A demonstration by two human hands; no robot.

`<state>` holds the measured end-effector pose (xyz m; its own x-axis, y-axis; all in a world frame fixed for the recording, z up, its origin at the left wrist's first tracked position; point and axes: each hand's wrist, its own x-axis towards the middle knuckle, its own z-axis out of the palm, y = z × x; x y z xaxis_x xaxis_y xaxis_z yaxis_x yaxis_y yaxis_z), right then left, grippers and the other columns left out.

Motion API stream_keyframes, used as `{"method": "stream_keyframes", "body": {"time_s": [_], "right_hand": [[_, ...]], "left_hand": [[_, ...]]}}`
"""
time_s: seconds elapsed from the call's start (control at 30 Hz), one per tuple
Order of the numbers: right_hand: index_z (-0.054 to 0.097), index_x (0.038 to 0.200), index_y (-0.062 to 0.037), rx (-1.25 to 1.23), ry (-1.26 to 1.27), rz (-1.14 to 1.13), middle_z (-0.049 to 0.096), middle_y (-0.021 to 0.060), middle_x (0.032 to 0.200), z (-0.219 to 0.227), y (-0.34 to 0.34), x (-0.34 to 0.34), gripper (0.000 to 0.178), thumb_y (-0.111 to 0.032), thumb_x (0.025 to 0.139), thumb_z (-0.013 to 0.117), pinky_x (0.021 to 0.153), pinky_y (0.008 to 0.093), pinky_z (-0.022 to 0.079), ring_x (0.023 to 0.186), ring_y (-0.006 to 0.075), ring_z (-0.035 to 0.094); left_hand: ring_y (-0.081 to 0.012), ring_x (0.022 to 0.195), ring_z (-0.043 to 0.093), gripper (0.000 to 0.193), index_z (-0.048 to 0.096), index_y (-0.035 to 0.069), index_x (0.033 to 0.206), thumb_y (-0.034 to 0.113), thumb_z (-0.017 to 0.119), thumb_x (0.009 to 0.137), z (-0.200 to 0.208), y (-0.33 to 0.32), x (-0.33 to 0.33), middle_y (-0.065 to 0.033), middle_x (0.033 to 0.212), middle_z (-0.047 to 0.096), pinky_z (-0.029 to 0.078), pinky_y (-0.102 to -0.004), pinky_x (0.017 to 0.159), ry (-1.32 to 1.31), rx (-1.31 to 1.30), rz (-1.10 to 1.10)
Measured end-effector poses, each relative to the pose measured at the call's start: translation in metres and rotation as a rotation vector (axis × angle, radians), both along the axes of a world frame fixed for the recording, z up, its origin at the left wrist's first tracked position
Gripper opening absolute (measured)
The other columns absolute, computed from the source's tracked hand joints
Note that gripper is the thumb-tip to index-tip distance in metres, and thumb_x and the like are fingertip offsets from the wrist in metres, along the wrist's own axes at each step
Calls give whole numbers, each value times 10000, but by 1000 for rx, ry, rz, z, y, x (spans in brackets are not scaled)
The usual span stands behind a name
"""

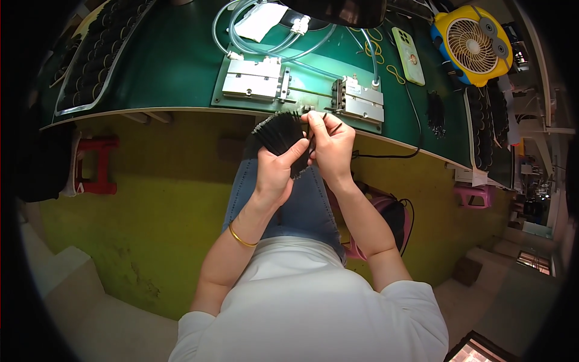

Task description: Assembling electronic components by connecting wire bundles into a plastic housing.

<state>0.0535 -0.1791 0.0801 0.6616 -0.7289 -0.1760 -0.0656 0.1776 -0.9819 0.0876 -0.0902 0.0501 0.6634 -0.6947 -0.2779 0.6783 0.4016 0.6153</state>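
Note:
My left hand point(277, 171) is wrapped round a thick bundle of thin black strands point(280, 134), its thumb lying across them. The strands fan out toward the upper left, with lighter tips along the edge. Close beside it, my right hand point(332, 145) pinches a few thin black strands point(318, 127) at the bundle's right side. Both hands are just in front of the bench edge, above my lap. Beyond them on the bench is a fixture with a left metal block point(252, 78) and a right metal block point(360, 101).
Clear tubes point(232, 27) run to the fixture on the green bench point(175, 54). A dark lamp hood point(344, 9) hangs overhead. At right are a phone point(409, 55), a yellow fan point(472, 45) and black bundles point(482, 127). A tray point(99, 90) of black coils lies left; a red stool point(99, 164) stands below.

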Motion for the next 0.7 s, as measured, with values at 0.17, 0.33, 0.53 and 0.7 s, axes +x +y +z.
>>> {"method": "stream_keyframes", "body": {"time_s": [0.17,0.33,0.53,0.7], "right_hand": [[612,741,-10,26,-4,-9,489,-20,517,-1,-3,-1,200,-172,846,560,288,171,288,329,15,361],[607,723,-12,-17,5,-24,487,-21,517,-3,-2,-1,214,-186,843,568,288,172,289,335,15,358],[617,741,-8,-62,-5,36,489,-22,521,0,0,-3,210,-184,844,568,289,173,294,344,16,363],[627,766,-6,-61,-5,46,495,-17,523,4,2,-3,195,-168,848,555,288,172,296,344,19,370]], "left_hand": [[-122,630,558,118,574,-2,903,-21,576,787,1,-3,1,-53,785,592,468,-239,558,20,-24,29],[-122,629,557,103,578,-4,893,-15,571,791,6,-4,0,-53,780,595,468,-239,557,21,-16,28],[-120,628,557,100,580,-4,891,-9,569,792,6,1,-1,-51,781,596,467,-241,555,-9,12,15],[-119,615,553,115,572,10,912,-1,566,797,6,3,-1,-42,790,590,466,-236,543,-7,24,5]]}}
